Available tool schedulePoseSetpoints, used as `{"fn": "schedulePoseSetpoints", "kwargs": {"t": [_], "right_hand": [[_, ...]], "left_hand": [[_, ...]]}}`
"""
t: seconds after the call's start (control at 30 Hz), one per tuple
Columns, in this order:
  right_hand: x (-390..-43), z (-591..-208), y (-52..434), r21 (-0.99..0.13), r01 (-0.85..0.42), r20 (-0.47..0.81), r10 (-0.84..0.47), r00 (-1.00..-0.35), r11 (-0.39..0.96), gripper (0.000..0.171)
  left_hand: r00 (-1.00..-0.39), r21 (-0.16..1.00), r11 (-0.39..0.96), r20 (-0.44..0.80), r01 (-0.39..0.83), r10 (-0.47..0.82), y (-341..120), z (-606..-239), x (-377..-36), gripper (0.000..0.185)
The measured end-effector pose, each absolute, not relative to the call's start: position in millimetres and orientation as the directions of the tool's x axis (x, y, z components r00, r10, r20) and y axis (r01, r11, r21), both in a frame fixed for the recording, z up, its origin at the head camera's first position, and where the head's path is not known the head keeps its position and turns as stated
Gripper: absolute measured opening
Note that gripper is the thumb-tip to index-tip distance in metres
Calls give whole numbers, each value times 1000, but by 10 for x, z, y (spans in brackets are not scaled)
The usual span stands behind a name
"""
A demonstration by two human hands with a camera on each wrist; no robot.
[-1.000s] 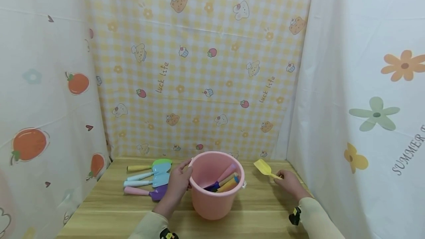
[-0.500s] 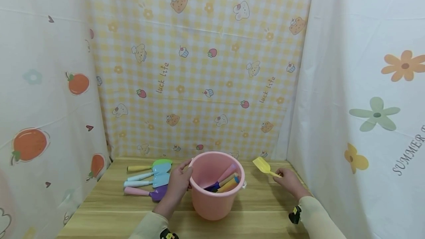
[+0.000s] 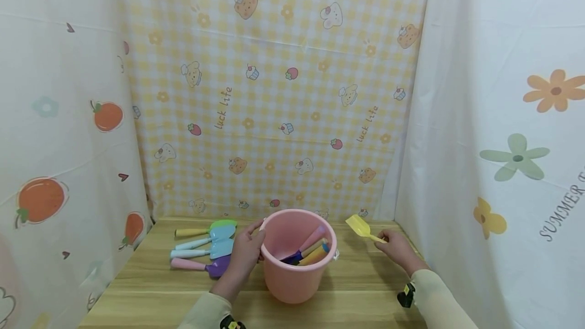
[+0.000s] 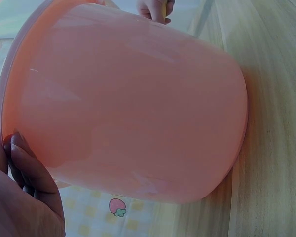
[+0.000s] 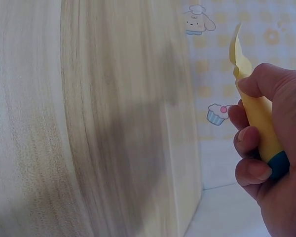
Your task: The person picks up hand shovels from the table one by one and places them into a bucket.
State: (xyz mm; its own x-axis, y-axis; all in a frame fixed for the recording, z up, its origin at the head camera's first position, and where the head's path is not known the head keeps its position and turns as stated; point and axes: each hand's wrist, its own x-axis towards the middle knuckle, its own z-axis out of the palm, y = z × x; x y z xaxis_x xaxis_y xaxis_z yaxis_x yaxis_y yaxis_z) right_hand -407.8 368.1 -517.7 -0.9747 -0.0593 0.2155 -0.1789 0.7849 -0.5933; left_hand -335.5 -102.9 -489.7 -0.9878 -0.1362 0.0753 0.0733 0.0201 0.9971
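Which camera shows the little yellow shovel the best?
The right wrist view: the yellow shovel fills the frame close up, with the right hand curled round its handle and the dark blue end cap plain. The head view shows it whole but tiny, right of the pink bucket. The left wrist view shows only the bucket.

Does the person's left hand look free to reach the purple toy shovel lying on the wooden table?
Probably yes, once it lets go: the left hand holds the rim of the pink plastic bucket, and the purple toy shovel lies right beside it with nothing between.
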Motion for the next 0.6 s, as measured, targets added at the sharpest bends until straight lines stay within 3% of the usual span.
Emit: {"fn": "schedulePoseSetpoints", "kwargs": {"t": [0.6], "right_hand": [[-4034, -5045, 3533, -572, -224, 241, -100, -965, 789, 9]], "left_hand": [[-988, 998, 14, 68, 67, -140, -1019, -4897, -3346, 48]]}}
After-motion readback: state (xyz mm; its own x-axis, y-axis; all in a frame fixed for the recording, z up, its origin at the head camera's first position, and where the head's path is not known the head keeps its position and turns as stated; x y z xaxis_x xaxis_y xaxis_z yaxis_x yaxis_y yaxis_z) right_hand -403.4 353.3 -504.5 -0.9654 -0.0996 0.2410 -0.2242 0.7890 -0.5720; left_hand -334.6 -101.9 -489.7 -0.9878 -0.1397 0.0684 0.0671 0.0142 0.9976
